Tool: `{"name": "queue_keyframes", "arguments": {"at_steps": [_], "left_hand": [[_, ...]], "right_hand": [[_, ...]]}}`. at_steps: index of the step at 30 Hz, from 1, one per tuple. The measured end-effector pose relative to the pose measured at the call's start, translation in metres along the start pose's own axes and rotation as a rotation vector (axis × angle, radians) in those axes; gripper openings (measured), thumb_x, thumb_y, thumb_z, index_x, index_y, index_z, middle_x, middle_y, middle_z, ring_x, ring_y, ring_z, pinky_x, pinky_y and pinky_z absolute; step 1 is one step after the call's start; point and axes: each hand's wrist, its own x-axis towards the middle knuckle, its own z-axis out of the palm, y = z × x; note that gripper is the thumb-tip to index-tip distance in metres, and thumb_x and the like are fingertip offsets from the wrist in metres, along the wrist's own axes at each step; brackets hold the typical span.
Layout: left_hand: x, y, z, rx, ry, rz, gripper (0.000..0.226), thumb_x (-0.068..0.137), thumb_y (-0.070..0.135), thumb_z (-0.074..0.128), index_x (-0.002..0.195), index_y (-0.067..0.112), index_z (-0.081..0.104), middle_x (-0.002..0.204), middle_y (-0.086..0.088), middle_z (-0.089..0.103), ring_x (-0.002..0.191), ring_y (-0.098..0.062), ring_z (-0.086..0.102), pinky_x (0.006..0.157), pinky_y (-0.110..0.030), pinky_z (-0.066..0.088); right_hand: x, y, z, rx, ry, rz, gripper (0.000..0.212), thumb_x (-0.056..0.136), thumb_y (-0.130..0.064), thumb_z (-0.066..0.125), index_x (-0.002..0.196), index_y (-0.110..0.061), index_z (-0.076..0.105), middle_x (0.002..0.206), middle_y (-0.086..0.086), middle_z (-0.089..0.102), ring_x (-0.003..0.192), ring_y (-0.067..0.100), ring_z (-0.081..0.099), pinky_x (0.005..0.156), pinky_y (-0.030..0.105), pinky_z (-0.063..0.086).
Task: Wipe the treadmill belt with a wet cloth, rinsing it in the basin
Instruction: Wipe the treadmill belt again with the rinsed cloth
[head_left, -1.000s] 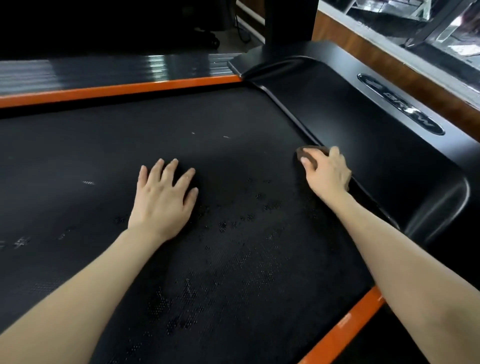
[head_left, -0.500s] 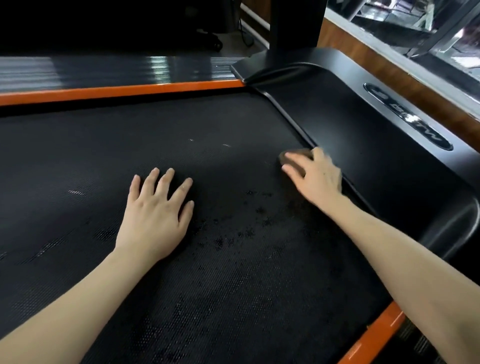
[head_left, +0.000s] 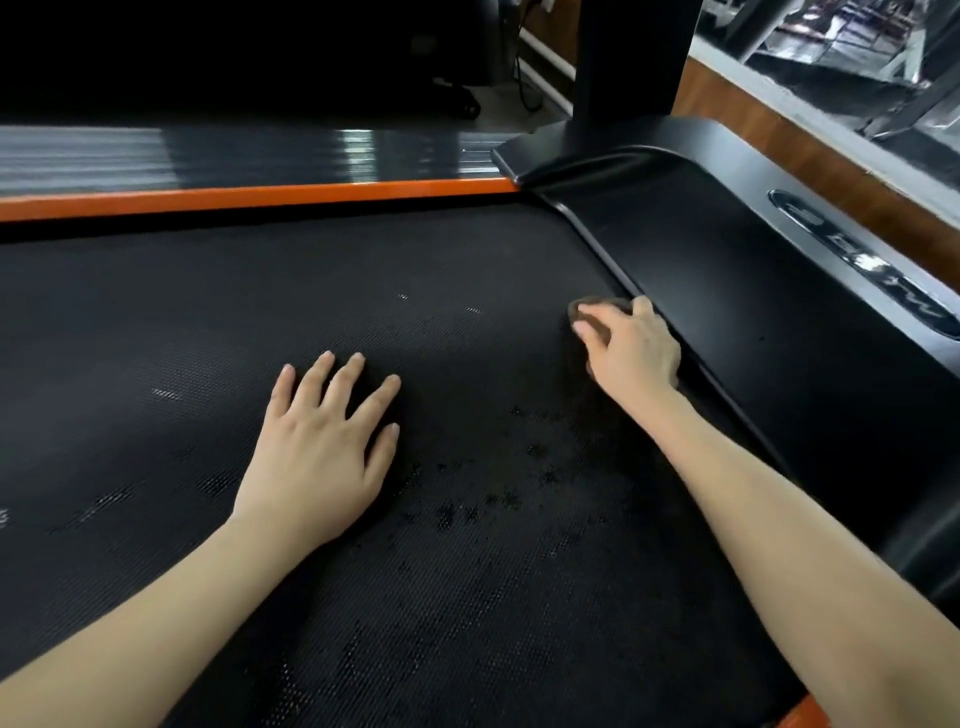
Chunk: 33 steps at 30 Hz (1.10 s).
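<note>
Dark cloth (head_left: 597, 306) is held bunched under the curled fingers of the right hand (head_left: 631, 353) and pressed on the treadmill belt (head_left: 208, 338), just beside the black motor cover (head_left: 753, 312). It is located at 2 o'clock from the left hand (head_left: 317, 457), which is laid flat on the belt, fingers spread, nothing held.

I see a dim scene, with daylight entering from the window (head_left: 857, 47) at upper right, which looks washed out and soft. The far side rail (head_left: 358, 150) carries bright streaks of glare (the strongest highlight I get), and the motor cover (head_left: 779, 322) shows a faint sheen. The belt (head_left: 467, 597) stays very dark, its weave crisp near the centre. The left hand (head_left: 317, 447) and right hand (head_left: 631, 353) are evenly lit, with soft shadows beside them. The cloth (head_left: 605, 302) is a murky brown smudge. Straight edges bow toward the borders, and the top left sinks into black.
</note>
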Motion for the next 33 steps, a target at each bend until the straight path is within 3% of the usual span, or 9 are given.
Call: {"name": "queue_keyframes", "arguments": {"at_steps": [3, 8, 9, 12, 14, 21, 27, 33], "left_hand": [[0.0, 0.0, -0.001, 0.004, 0.008, 0.003, 0.055, 0.091, 0.044, 0.029, 0.13, 0.018, 0.059, 0.134, -0.019, 0.053, 0.127, -0.042, 0.044, 0.107, -0.059, 0.03], [0.0, 0.0, 0.001, -0.004, 0.006, 0.009, 0.056, 0.092, 0.044, 0.028, 0.132, 0.019, 0.057, 0.135, -0.019, 0.052, 0.129, -0.041, 0.042, 0.108, -0.058, 0.029], [0.0, -0.001, 0.001, -0.006, 0.005, 0.01, 0.056, 0.092, 0.045, 0.028, 0.132, 0.019, 0.057, 0.136, -0.019, 0.052, 0.129, -0.041, 0.042, 0.108, -0.058, 0.029], [0.0, -0.002, 0.002, -0.001, 0.007, 0.011, 0.056, 0.092, 0.045, 0.028, 0.132, 0.019, 0.057, 0.136, -0.019, 0.052, 0.129, -0.041, 0.042, 0.108, -0.058, 0.029], [0.0, -0.002, 0.001, -0.016, -0.001, 0.01, 0.056, 0.091, 0.045, 0.028, 0.132, 0.02, 0.057, 0.135, -0.018, 0.052, 0.129, -0.04, 0.043, 0.108, -0.058, 0.029], [0.024, -0.011, -0.01, -0.04, 0.055, 0.032, 0.057, 0.089, 0.048, 0.031, 0.122, 0.016, 0.064, 0.125, -0.022, 0.057, 0.123, -0.042, 0.048, 0.107, -0.059, 0.03], [0.074, -0.011, 0.001, 0.037, -0.016, 0.031, 0.077, 0.084, 0.058, 0.007, 0.14, 0.023, 0.046, 0.145, -0.018, 0.041, 0.138, -0.037, 0.029, 0.114, -0.056, 0.015], [0.075, -0.012, 0.012, 0.032, 0.03, 0.037, 0.072, 0.085, 0.057, 0.012, 0.137, 0.023, 0.049, 0.142, -0.017, 0.045, 0.137, -0.035, 0.032, 0.114, -0.057, 0.014]], "right_hand": [[-0.006, -0.014, -0.003, 0.03, -0.049, 0.038, 0.036, 0.095, -0.047, 0.046, 0.125, -0.032, 0.06, 0.118, 0.013, 0.046, 0.102, 0.037, 0.052, 0.081, 0.039, 0.044], [-0.089, -0.012, -0.016, 0.163, 0.002, -0.355, 0.035, 0.087, -0.051, 0.049, 0.11, -0.033, 0.069, 0.094, 0.008, 0.052, 0.079, 0.032, 0.058, 0.06, 0.037, 0.05], [-0.08, -0.004, -0.016, 0.13, 0.006, -0.341, 0.035, 0.088, -0.051, 0.05, 0.111, -0.033, 0.069, 0.094, 0.009, 0.053, 0.08, 0.034, 0.059, 0.06, 0.038, 0.05], [-0.017, 0.018, -0.011, -0.035, 0.027, 0.003, 0.034, 0.095, -0.046, 0.048, 0.12, -0.031, 0.063, 0.112, 0.015, 0.048, 0.097, 0.038, 0.053, 0.078, 0.042, 0.045], [0.008, 0.024, -0.008, -0.138, 0.012, 0.121, 0.037, 0.097, -0.045, 0.043, 0.122, -0.026, 0.061, 0.118, 0.015, 0.045, 0.103, 0.036, 0.048, 0.081, 0.041, 0.043], [0.01, 0.026, -0.004, -0.144, 0.029, 0.115, 0.037, 0.098, -0.043, 0.042, 0.122, -0.022, 0.061, 0.118, 0.014, 0.045, 0.103, 0.033, 0.047, 0.078, 0.04, 0.041], [0.018, 0.031, 0.0, -0.085, 0.023, 0.055, 0.039, 0.097, -0.046, 0.042, 0.122, -0.025, 0.062, 0.113, 0.011, 0.047, 0.101, 0.033, 0.05, 0.079, 0.038, 0.041], [0.058, -0.024, 0.02, 0.025, 0.041, 0.093, 0.041, 0.098, -0.047, 0.039, 0.121, -0.022, 0.062, 0.116, 0.013, 0.046, 0.102, 0.036, 0.05, 0.081, 0.04, 0.042]]}}
